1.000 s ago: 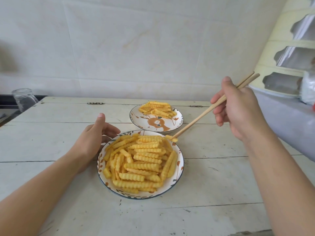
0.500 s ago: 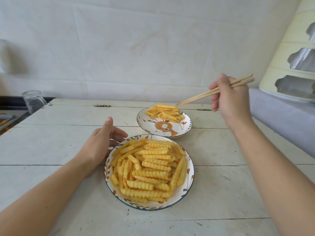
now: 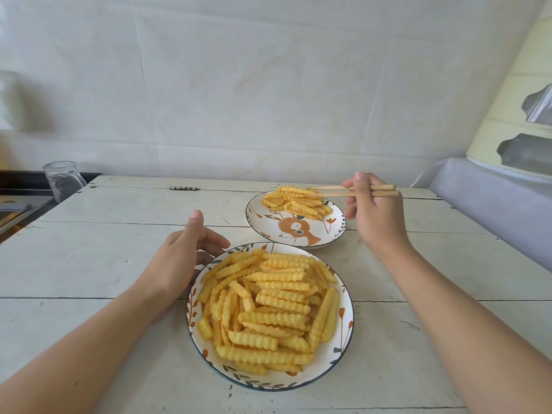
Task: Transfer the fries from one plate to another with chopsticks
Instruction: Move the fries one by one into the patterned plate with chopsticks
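Observation:
A near plate (image 3: 343, 348) with a leaf pattern is heaped with crinkle-cut fries (image 3: 268, 303). Behind it to the right stands a far plate (image 3: 301, 237) painted with a deer, holding a smaller pile of fries (image 3: 295, 201) at its back. My right hand (image 3: 373, 213) grips wooden chopsticks (image 3: 334, 191) that lie level, their tips over the far pile. Whether a fry sits between the tips I cannot tell. My left hand (image 3: 182, 258) rests on the table with fingers curved against the near plate's left rim.
The plates stand on a white plank table (image 3: 104, 264) against a tiled wall. A glass jar (image 3: 62, 180) is at the table's far left corner beside a dark counter. A grey covered surface (image 3: 493, 204) borders the table on the right.
My right hand carried the chopsticks from the near plate's far rim up and back to the far plate, then lowered their tips onto its fries. My left hand stayed at the near plate.

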A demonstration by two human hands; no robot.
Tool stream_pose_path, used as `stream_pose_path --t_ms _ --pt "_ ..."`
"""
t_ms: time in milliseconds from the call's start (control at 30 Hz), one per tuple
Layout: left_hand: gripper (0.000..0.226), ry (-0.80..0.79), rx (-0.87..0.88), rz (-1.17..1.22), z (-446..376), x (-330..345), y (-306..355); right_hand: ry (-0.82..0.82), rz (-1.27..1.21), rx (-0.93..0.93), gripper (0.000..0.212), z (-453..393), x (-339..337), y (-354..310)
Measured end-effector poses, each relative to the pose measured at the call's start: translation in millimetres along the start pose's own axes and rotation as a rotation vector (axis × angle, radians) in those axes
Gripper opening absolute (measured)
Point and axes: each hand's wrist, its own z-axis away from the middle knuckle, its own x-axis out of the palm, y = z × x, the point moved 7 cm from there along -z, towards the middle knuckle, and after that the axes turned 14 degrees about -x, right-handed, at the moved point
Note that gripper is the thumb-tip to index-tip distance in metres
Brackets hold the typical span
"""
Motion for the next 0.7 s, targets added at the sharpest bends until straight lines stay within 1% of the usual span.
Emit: stream_pose_path --t_ms 100,267,400,467,533,600,700 --pt "0.077 0.000 -0.002 -0.002 0 0 0 0.017 -0.006 -0.006 0.035 -1 1 -1" --pt "0.077 0.002 -0.010 0.003 0 0 0 0.125 -0.077 0.012 0.040 -5 -12 -8" --pt "0.077 -0.008 -0.023 0.015 3 0 1 0.255 -0.241 0.133 0.054 -5 -32 -23" --pt "0.077 -0.015 -0.021 0.018 6 0 2 0.286 -0.362 0.210 0.060 -6 -40 -33" --pt "0.077 -0.018 -0.015 0.019 6 1 3 0.220 -0.495 0.248 0.063 -7 -41 -47" --pt "0.078 -0.020 -0.010 0.019 6 1 3 0.080 -0.608 0.254 0.064 -6 -38 -61" --pt "0.078 -0.019 0.004 0.013 7 0 3 -0.110 -0.603 0.216 0.064 1 -32 -77"
